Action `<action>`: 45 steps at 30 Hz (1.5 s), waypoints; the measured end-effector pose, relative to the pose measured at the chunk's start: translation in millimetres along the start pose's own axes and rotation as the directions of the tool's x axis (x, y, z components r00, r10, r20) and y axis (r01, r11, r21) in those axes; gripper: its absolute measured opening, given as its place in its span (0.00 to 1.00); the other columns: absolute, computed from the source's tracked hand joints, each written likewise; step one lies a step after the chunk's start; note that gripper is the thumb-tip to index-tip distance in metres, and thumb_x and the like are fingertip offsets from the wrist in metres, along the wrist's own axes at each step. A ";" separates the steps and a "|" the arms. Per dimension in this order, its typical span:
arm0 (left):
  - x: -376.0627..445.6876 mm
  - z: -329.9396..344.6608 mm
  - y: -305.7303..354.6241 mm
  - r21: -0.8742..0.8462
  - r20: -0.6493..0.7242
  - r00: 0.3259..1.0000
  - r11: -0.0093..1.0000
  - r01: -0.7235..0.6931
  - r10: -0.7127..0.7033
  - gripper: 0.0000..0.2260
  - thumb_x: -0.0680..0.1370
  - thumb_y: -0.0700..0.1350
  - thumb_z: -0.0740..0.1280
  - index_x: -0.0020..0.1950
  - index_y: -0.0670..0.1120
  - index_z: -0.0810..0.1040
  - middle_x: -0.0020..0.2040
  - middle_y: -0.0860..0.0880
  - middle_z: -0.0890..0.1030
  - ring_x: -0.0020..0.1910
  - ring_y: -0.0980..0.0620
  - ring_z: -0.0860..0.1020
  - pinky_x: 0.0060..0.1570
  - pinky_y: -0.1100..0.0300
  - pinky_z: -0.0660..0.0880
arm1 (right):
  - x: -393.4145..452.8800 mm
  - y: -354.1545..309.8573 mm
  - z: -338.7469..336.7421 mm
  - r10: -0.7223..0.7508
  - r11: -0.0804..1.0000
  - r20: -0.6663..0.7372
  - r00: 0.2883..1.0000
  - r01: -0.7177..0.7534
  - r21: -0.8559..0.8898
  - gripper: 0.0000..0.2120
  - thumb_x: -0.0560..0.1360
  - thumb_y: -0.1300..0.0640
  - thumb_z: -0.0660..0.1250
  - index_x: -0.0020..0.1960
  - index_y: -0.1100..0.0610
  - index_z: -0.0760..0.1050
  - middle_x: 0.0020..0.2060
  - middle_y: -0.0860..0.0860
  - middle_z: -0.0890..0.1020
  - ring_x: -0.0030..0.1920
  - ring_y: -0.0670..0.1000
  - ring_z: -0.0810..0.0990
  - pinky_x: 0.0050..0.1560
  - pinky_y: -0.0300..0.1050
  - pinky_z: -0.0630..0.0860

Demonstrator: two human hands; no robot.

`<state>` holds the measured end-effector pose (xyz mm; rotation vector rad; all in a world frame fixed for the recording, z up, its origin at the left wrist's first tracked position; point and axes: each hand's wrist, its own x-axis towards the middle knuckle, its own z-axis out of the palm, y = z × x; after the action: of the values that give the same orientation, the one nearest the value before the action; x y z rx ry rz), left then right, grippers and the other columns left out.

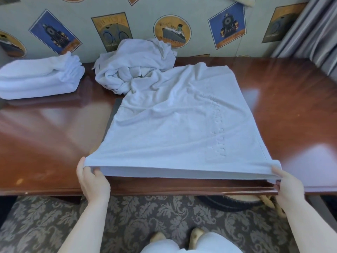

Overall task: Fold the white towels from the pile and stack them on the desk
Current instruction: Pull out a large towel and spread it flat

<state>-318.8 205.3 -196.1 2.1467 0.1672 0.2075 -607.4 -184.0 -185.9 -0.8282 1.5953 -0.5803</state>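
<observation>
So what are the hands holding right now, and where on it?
Both grip the spread white towel by its near edge: the left hand pinches the near left corner, the right hand the near right corner.

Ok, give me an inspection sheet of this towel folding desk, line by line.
Surface: glossy dark wooden desk, glare patches.
Job's things: spread towel lies flat, near edge lifted; unfolded pile at the back touches it; folded stack back left.
Clutter: nothing seen.
Hands: left hand and right hand each pinch a near corner of the spread towel.
Cables: nothing seen.
Surroundings: poster wallpaper, grey curtain right, patterned carpet, dark round object under the desk.
</observation>
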 end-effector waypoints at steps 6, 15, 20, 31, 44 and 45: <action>-0.4 -12.4 -14.9 0.290 -0.004 0.997 0.954 0.073 -0.075 0.15 0.84 0.42 0.55 0.69 0.41 0.72 0.74 0.51 0.66 0.67 0.42 0.69 0.64 0.45 0.64 | 7.0 14.6 -5.4 0.071 0.997 -0.018 0.997 -0.071 0.003 0.15 0.74 0.56 0.71 0.60 0.55 0.76 0.50 0.54 0.78 0.48 0.54 0.78 0.46 0.52 0.80; -16.9 -13.1 -32.5 0.450 0.073 0.969 0.875 0.178 -0.234 0.13 0.83 0.43 0.58 0.66 0.40 0.74 0.73 0.49 0.65 0.62 0.39 0.72 0.63 0.39 0.65 | 4.6 36.6 -2.0 -0.191 0.900 -0.161 0.968 0.107 -0.423 0.14 0.78 0.49 0.65 0.41 0.59 0.74 0.42 0.60 0.78 0.47 0.64 0.78 0.51 0.62 0.78; -15.1 -13.1 -31.2 0.402 0.056 0.978 0.901 0.163 -0.202 0.12 0.83 0.42 0.60 0.62 0.39 0.77 0.69 0.46 0.70 0.57 0.39 0.75 0.58 0.41 0.70 | 2.1 42.8 -7.3 -0.380 0.739 -0.067 0.922 0.260 -0.621 0.17 0.82 0.47 0.58 0.44 0.60 0.72 0.35 0.56 0.75 0.40 0.58 0.74 0.46 0.55 0.72; -25.6 -0.1 -4.6 -0.600 -0.042 0.615 0.512 0.615 -0.787 0.07 0.78 0.38 0.67 0.55 0.40 0.72 0.58 0.40 0.79 0.49 0.47 0.81 0.52 0.54 0.80 | -15.1 37.8 9.0 0.096 0.981 -0.270 0.958 -0.044 0.190 0.20 0.73 0.53 0.74 0.62 0.55 0.73 0.60 0.56 0.79 0.50 0.53 0.81 0.52 0.48 0.81; -52.8 20.5 6.4 -0.447 0.292 0.678 0.530 0.720 -0.675 0.15 0.75 0.38 0.73 0.60 0.43 0.75 0.58 0.46 0.80 0.54 0.46 0.80 0.51 0.53 0.77 | -27.3 65.6 34.2 -0.103 0.982 -0.031 0.994 0.106 0.157 0.18 0.75 0.49 0.71 0.61 0.52 0.72 0.56 0.47 0.77 0.55 0.52 0.77 0.48 0.46 0.78; -53.6 23.8 7.6 -0.456 0.294 0.664 0.510 0.730 -0.688 0.15 0.75 0.38 0.73 0.59 0.43 0.75 0.58 0.47 0.80 0.54 0.46 0.80 0.52 0.53 0.77 | -28.7 62.4 36.8 -0.060 0.977 -0.003 0.998 0.059 0.207 0.14 0.74 0.49 0.72 0.58 0.49 0.73 0.55 0.46 0.77 0.54 0.51 0.77 0.47 0.46 0.78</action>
<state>-365.8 171.1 -207.3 1.3505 0.8399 -0.2956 -581.8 -119.9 -222.1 -0.7220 1.4819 -0.7736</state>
